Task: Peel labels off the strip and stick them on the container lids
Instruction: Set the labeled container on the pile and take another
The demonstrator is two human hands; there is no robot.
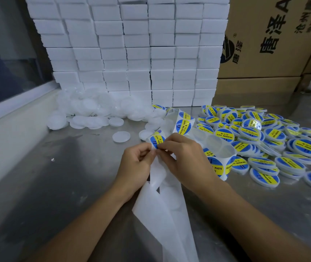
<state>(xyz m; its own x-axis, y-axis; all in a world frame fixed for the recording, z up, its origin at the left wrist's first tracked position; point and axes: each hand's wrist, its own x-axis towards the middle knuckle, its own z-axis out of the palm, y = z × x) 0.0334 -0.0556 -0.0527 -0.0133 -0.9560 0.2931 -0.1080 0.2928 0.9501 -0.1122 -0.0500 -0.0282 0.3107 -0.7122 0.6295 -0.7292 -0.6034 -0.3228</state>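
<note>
Stacked white boxes (132, 53) fill the far side of a grey metal table (56, 186), with a window (9, 53) at far left and a cardboard box (271, 38) at far right. Plain white lids (86, 114) lie heaped far left. At the centre, the left hand (135, 168) pinches the strip (162, 208), while the right hand (184, 157) grips the edge of a blue and yellow label (158, 141) just above it. The label looks thin, floppy and sticky, so it is probably best taken by its rim. The used strip trails limp toward the near edge. Labelled lids (275, 146) pile up on the right.
</note>
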